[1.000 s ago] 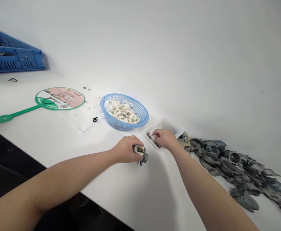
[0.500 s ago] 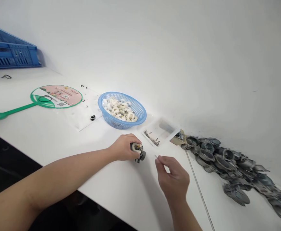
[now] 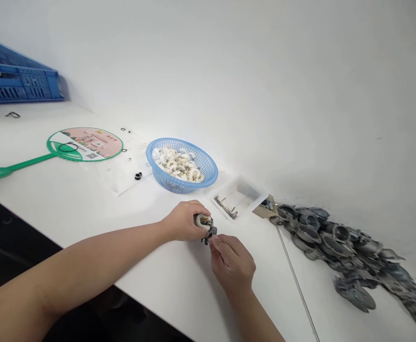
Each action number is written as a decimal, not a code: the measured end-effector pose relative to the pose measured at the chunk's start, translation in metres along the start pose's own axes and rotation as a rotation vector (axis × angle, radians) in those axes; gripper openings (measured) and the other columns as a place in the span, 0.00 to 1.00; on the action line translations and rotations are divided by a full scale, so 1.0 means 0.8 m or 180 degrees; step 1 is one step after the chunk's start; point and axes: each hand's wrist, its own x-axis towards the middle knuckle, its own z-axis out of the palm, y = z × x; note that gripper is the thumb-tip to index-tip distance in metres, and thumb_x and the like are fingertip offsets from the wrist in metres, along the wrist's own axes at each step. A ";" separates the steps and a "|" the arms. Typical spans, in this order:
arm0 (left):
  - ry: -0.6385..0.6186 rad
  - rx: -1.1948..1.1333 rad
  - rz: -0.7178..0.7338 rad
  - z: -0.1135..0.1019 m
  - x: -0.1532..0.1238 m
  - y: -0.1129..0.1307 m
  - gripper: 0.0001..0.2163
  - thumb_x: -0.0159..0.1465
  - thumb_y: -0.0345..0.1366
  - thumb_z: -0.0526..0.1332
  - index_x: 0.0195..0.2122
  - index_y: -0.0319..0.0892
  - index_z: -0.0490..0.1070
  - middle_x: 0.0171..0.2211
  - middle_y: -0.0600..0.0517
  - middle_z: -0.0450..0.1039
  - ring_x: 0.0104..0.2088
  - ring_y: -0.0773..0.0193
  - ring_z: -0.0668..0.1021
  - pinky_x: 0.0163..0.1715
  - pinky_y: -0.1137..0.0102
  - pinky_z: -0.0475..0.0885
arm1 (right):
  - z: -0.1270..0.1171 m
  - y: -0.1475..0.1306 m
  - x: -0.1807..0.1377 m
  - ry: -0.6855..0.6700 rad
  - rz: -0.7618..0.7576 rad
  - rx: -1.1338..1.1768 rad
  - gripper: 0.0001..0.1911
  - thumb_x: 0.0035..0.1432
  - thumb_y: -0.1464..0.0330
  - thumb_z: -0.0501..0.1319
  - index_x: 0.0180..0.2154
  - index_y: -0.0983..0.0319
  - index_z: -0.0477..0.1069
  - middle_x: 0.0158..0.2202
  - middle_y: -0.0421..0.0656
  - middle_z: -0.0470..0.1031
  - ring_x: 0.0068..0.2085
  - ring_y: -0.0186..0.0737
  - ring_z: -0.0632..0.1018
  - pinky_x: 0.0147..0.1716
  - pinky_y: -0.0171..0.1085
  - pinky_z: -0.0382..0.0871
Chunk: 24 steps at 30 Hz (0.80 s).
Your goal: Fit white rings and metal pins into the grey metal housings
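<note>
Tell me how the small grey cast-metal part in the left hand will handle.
The small grey cast-metal part probably feels heavy for its size, being metal. It looks rigid, not floppy. Its knobbly shape may resist rolling.

Single head cam, worn by person, looks fwd & down from above table [image 3: 265, 266], fairly close to left hand [image 3: 183, 221] & right hand [image 3: 232, 263], wall [image 3: 265, 95] filling upper frame.

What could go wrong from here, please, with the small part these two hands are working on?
The carburetor body is gripped by the left hand alone, so it might slip while the right hand's fingertips work at it. Anything tiny dropped could be hard to spot on the white table. The thin metal rod nearby could get knocked.
</note>
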 end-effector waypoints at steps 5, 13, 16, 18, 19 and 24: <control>-0.0017 -0.0097 -0.0034 0.000 0.001 -0.001 0.16 0.43 0.31 0.65 0.36 0.41 0.74 0.37 0.50 0.72 0.36 0.62 0.75 0.39 0.70 0.71 | 0.005 0.005 -0.001 -0.0025 -0.0190 -0.0021 0.09 0.50 0.79 0.61 0.32 0.60 0.71 0.27 0.41 0.74 0.26 0.33 0.73 0.25 0.31 0.68; -0.0021 -0.0068 0.0016 0.000 0.000 -0.001 0.15 0.44 0.31 0.65 0.36 0.41 0.74 0.37 0.50 0.73 0.36 0.62 0.75 0.39 0.70 0.71 | 0.002 0.004 0.002 -0.0098 -0.0102 -0.0031 0.09 0.51 0.78 0.60 0.32 0.59 0.70 0.27 0.42 0.74 0.27 0.33 0.74 0.25 0.31 0.69; -0.0036 -0.0062 0.0029 0.000 0.000 -0.001 0.15 0.44 0.32 0.65 0.36 0.41 0.74 0.37 0.50 0.73 0.36 0.62 0.75 0.39 0.70 0.71 | 0.003 0.003 0.003 -0.0052 0.0011 0.0058 0.08 0.51 0.78 0.61 0.32 0.59 0.71 0.28 0.42 0.74 0.27 0.34 0.75 0.25 0.31 0.70; -0.0045 -0.0058 0.0016 0.000 0.000 -0.001 0.15 0.44 0.32 0.65 0.36 0.42 0.74 0.37 0.50 0.73 0.36 0.62 0.76 0.39 0.70 0.72 | 0.003 0.003 0.004 -0.0042 0.0091 0.0109 0.07 0.51 0.77 0.60 0.31 0.59 0.71 0.27 0.42 0.74 0.27 0.34 0.75 0.25 0.31 0.70; -0.0045 -0.0061 0.0004 0.000 0.000 0.000 0.15 0.44 0.32 0.65 0.36 0.42 0.74 0.37 0.50 0.73 0.36 0.62 0.76 0.39 0.70 0.72 | 0.003 0.003 0.004 -0.0048 0.0126 0.0135 0.07 0.51 0.77 0.60 0.31 0.59 0.71 0.27 0.42 0.74 0.27 0.34 0.75 0.25 0.31 0.71; -0.0041 -0.0090 -0.0006 0.000 0.000 -0.001 0.15 0.43 0.31 0.65 0.35 0.42 0.74 0.37 0.50 0.73 0.36 0.62 0.76 0.39 0.69 0.72 | 0.004 0.002 0.004 -0.0051 0.0187 0.0223 0.07 0.52 0.76 0.60 0.31 0.59 0.71 0.27 0.42 0.74 0.27 0.34 0.75 0.25 0.31 0.71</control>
